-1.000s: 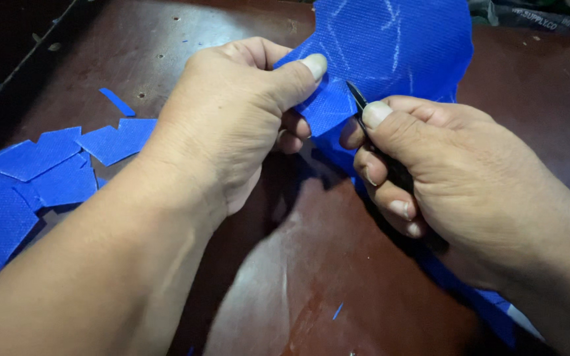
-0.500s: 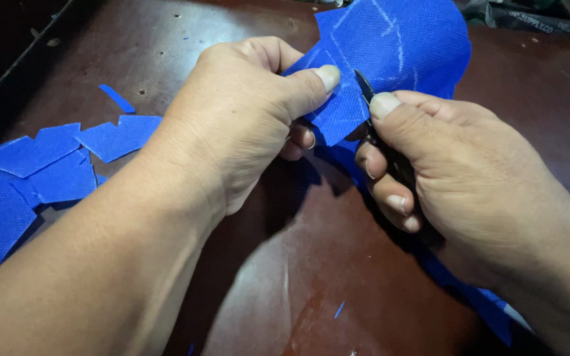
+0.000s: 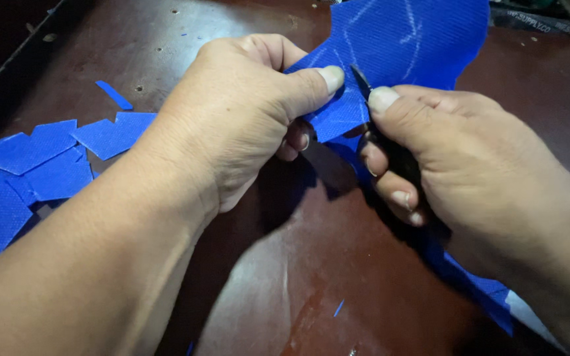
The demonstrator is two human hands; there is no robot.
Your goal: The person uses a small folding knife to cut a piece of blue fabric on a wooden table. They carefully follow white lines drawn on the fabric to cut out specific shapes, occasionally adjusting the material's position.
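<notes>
**Blue fabric under the blades on a dark red-brown bench**

Dark, glossy and scuffed, the red-brown tabletop (image 3: 338,277) fills the view, with a black edge running along the upper left. Centre stage, 2 bare hands work 1 piece of blue woven fabric (image 3: 417,39) marked with pale chalk lines. It lies at the top middle, its lower edge lifted off the table between the hands, and a tail of it runs under the right wrist toward the lower right.

Left hand (image 3: 245,118): thumb pressed flat on top of the cloth, fingers curled beneath, pinching the edge tight. Right hand (image 3: 456,158): closed around small dark scissors (image 3: 363,82), thumb riding on top, only the thin blade tip showing right at the chalk line, just beside the left thumb. Whether the blades are parted, I cannot tell.

Off to the left, a loose pile of cut blue pieces (image 3: 41,165) lies flat on the table, well apart from the action, with 1 narrow blue strip (image 3: 115,95) above it.

That fabric looks light, soft and floppy, though the weave gives it some body; by my read it needs holding close to the cutting line, as the left hand does, or it will sag and wander.
</notes>
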